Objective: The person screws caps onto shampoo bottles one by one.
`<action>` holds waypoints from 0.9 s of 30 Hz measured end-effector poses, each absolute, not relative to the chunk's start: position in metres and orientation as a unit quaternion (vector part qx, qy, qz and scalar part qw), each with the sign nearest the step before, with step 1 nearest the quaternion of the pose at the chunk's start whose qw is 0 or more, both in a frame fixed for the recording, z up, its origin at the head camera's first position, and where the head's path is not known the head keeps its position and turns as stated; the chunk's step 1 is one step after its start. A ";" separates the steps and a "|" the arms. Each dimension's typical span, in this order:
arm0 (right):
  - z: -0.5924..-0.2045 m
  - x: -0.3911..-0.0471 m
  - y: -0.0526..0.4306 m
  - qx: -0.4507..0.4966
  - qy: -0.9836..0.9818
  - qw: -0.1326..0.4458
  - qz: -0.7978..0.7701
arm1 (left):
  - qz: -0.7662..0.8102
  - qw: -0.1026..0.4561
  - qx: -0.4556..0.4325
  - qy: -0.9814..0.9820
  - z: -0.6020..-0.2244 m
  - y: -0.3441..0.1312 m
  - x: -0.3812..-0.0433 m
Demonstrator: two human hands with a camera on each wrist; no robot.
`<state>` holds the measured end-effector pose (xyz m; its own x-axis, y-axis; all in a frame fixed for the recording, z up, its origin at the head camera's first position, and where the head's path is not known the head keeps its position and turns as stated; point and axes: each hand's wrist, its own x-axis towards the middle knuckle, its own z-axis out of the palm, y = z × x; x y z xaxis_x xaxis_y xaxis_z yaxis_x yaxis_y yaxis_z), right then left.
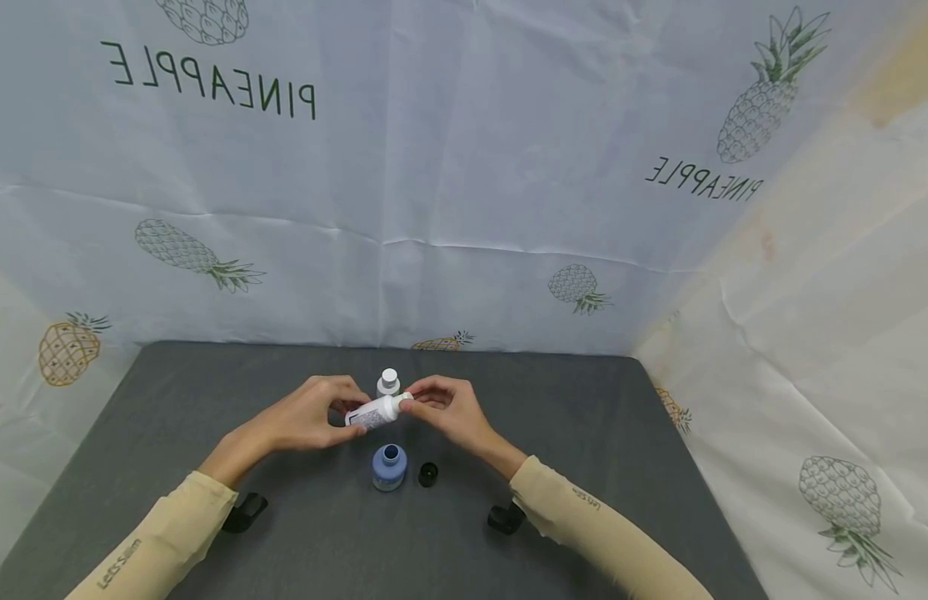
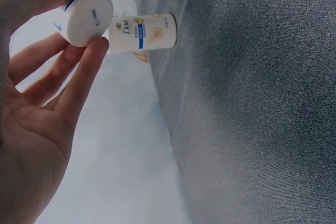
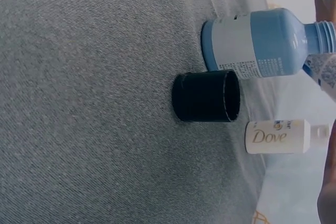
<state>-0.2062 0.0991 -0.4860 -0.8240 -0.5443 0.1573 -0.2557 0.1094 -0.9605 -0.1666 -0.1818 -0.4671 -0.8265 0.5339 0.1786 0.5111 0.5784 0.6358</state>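
Note:
My left hand (image 1: 310, 414) grips a small white bottle (image 1: 372, 413) with printed text, tilted in the air above the table; its base (image 2: 90, 19) faces the left wrist camera. At the bottle's upper end, my right hand (image 1: 455, 412) pinches the white cap (image 1: 406, 397) between thumb and fingers. Just behind stands a white Dove bottle (image 1: 388, 384) with its cap on. Nearer to me, a blue bottle (image 1: 389, 472) stands upright with its threaded neck uncapped. To its right sits a black cap (image 1: 428, 475), its hollow side up.
The dark grey table (image 1: 344, 550) carries two small black objects (image 1: 245, 512), one near each forearm. A pale cloth (image 1: 464, 183) printed with pineapples hangs behind the table and along its sides.

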 end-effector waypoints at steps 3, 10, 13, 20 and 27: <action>-0.484 -0.206 0.099 -0.272 0.737 0.119 -0.608 | 0.356 0.016 0.292 0.887 -0.467 -0.182 -0.166; -0.484 -0.206 0.098 -0.276 0.735 0.123 -0.606 | 0.357 0.017 0.292 0.887 -0.467 -0.183 -0.165; -0.485 -0.206 0.097 -0.274 0.735 0.127 -0.607 | 0.355 0.016 0.293 0.888 -0.467 -0.184 -0.165; -0.485 -0.205 0.096 -0.265 0.736 0.129 -0.609 | 0.352 0.013 0.293 0.889 -0.468 -0.185 -0.164; -0.486 -0.205 0.097 -0.267 0.730 0.127 -0.617 | 0.354 0.012 0.291 0.889 -0.468 -0.186 -0.165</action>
